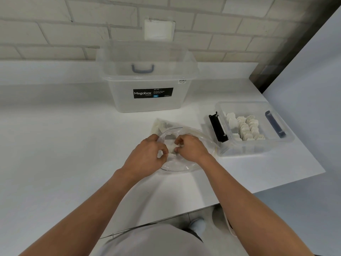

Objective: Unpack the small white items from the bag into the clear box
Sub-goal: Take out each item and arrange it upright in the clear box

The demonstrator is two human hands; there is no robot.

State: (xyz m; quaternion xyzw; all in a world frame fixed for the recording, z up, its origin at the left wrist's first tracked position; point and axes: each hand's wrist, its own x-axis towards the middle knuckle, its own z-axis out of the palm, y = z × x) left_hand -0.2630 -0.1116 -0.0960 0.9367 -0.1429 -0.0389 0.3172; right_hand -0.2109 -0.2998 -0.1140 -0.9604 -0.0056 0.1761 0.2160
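- Bare forearms reach out from the near edge of the white table, and both hands meet over the clear plastic bag lying flat in front of the person.
- Left hand: fingers curled, thumb and forefinger pinched together on the rim of the bag's open mouth.
- Right hand: fingers curled inward at the mouth, closed on what seems to be a small white piece; through the crumpled plastic it is hard to say how much of the grip is film.
- More pale shapes show dimly at the far end of the bag.
- Just beside the bag, on the right, sits the clear box (lid off, a black latch and a dark blue latch at either end), with white pieces packed in rows inside.
- Farther back, against the brick wall, stands a bigger see-through tub labelled Megabox.
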